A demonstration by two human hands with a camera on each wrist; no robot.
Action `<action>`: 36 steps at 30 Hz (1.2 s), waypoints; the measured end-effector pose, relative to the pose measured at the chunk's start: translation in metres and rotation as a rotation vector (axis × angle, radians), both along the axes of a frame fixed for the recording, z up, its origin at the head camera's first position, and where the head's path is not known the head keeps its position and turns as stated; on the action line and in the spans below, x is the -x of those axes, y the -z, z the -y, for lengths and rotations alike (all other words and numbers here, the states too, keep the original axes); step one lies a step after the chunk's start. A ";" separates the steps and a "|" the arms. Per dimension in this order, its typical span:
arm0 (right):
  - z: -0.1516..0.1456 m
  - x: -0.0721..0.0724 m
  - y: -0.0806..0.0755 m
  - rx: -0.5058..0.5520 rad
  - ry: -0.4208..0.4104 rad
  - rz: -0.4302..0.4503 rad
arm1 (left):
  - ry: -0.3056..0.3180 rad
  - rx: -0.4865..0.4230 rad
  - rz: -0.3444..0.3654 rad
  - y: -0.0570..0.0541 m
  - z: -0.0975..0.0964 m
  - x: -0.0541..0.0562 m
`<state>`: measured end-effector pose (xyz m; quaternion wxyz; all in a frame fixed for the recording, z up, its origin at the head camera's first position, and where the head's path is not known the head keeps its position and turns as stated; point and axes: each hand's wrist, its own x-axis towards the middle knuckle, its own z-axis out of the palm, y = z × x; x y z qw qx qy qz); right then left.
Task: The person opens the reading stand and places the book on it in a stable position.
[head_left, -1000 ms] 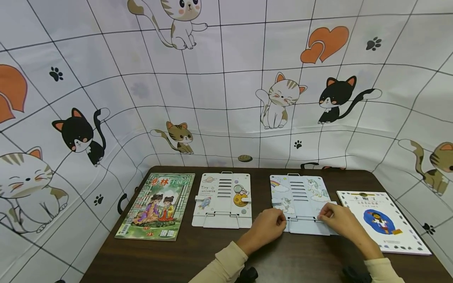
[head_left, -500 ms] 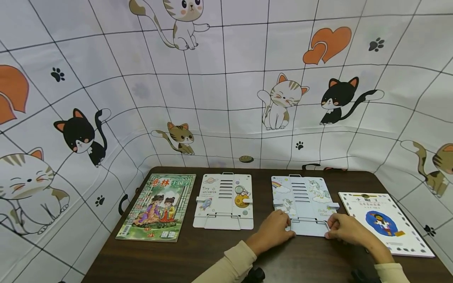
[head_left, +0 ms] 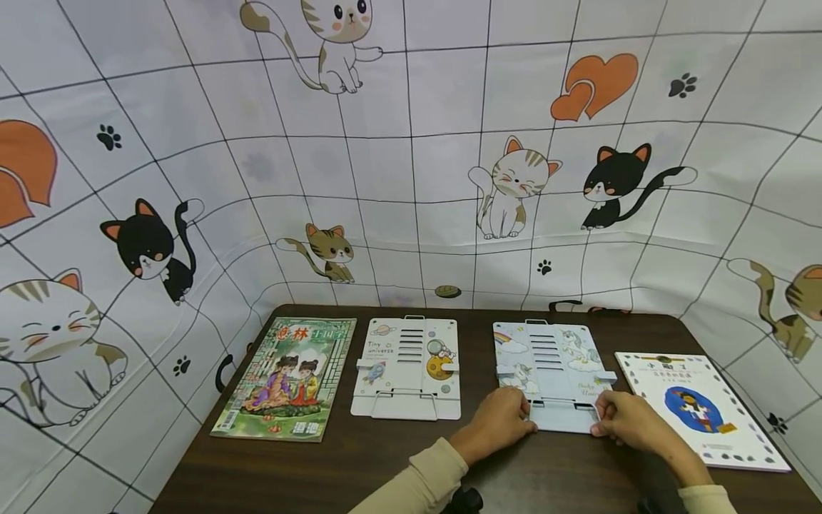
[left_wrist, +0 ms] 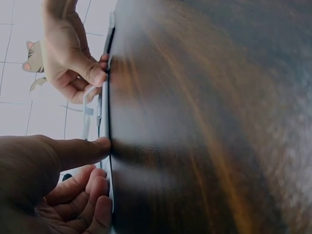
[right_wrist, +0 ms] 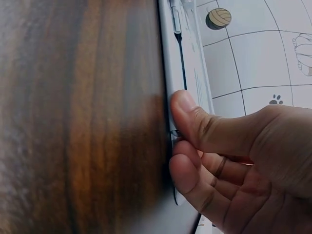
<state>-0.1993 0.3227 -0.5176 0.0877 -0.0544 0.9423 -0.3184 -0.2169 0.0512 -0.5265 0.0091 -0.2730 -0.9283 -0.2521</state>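
Observation:
A white book stand point(head_left: 547, 353) printed with unicorns and a rainbow lies flat on the right half of the table. My left hand point(head_left: 496, 422) holds its lower left corner, the thumb on the edge and the other fingers curled, as the left wrist view shows. At the lower right corner my right hand point(head_left: 632, 422) pinches the stand's edge by the end of the wire bracket point(head_left: 565, 404). In the right wrist view, the right thumb point(right_wrist: 183, 105) lies on the rim, and the fingers hide part of the wire.
A second white stand point(head_left: 406, 364) with a space print lies left of the unicorn one. Farther left is a green magazine point(head_left: 287, 378); a white book point(head_left: 696, 410) lies beside the right forearm. Behind the dark wooden table point(head_left: 308, 475) hangs a cat-print cloth point(head_left: 443, 171).
Both hands have come down from the stand's side clips to its lower front corners. The right hand has shifted slightly right and toward me. In the last half second they barely move.

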 end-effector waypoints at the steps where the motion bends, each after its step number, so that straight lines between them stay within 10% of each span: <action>1: 0.000 0.000 0.000 -0.004 0.003 -0.004 | -0.001 -0.016 0.019 0.000 0.000 0.000; 36: 0.011 -0.011 -0.002 -0.037 -0.066 -0.149 | -0.039 -0.140 0.069 0.003 0.003 0.003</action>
